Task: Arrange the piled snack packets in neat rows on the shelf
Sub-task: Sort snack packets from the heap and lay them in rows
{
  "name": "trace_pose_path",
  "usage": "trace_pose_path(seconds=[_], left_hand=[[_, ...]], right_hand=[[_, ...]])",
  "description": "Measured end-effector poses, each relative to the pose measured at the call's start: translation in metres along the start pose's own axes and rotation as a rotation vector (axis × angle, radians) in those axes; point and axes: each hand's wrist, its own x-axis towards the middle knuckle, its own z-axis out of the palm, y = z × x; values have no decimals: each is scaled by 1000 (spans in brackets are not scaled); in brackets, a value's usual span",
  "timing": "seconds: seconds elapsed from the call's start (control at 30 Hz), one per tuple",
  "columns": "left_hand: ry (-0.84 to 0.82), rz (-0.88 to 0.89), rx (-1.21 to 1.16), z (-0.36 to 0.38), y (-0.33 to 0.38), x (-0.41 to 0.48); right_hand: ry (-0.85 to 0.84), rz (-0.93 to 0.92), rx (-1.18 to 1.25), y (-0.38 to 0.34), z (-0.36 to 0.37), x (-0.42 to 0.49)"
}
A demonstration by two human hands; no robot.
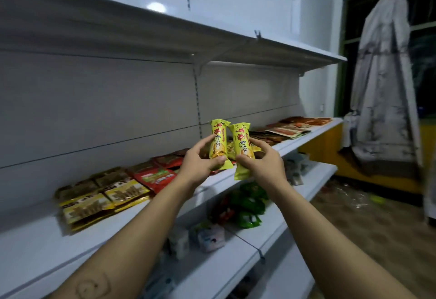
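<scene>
My left hand [199, 160] grips a long yellow snack packet [220, 141] upright, thumb across its lower front. Beside it, my right hand [264, 159] holds a second yellow packet [241, 150] of the same kind, also upright. Both packets hang in the air just in front of the middle white shelf [304, 138]. More yellow packets [230, 151] lie on that shelf behind them, partly hidden. Gold packets [101, 197] and red packets [157, 176] lie in rows at the shelf's left. Orange-brown packets [290, 129] lie towards its right end.
A bare white shelf [259, 46] runs overhead. The lower shelf [271, 232] carries green packets [250, 206] and pale packets [210, 237] in loose heaps. A stained white cloth [382, 91] hangs at the right by a dark window, with litter on the floor below.
</scene>
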Motion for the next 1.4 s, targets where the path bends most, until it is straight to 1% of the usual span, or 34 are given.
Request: trace_pose_path(seconds=[0.1, 0.23, 0.43, 0.6, 0.7, 0.8, 0.9, 1.0, 1.07, 1.17, 1.33, 1.4], left_hand=[[-14, 4, 1, 38, -6, 14], [-37, -13, 17, 72, -7, 37], [-78, -3, 35, 103, -11, 88], [-115, -70, 54, 103, -20, 147], [-135, -74, 93, 96, -20, 196], [-90, -81, 102, 91, -16, 243], [-46, -44, 171, 87, -19, 281], [28, -39, 192, 84, -30, 310], [64, -57, 249, 84, -40, 324], [112, -137, 339, 84, -62, 346], [322, -255, 432, 75, -97, 371], [391, -338, 456, 72, -106, 376]], right_hand=[[59, 17, -36, 10, -38, 9], [112, 16, -60, 19, -70, 25], [55, 7, -139, 31, -90, 73], [-19, -34, -138, 50, -86, 139], [-9, -54, -137, 62, -74, 191], [-13, -76, -142, 70, -54, 242], [-52, -98, -136, 80, -35, 289], [-94, -116, -134, 95, -22, 326], [-167, -118, -208, 108, -18, 346], [-319, -132, -317, 127, -15, 380], [-579, -263, -466, 140, 12, 435], [-661, -253, -465, 148, 25, 451]])
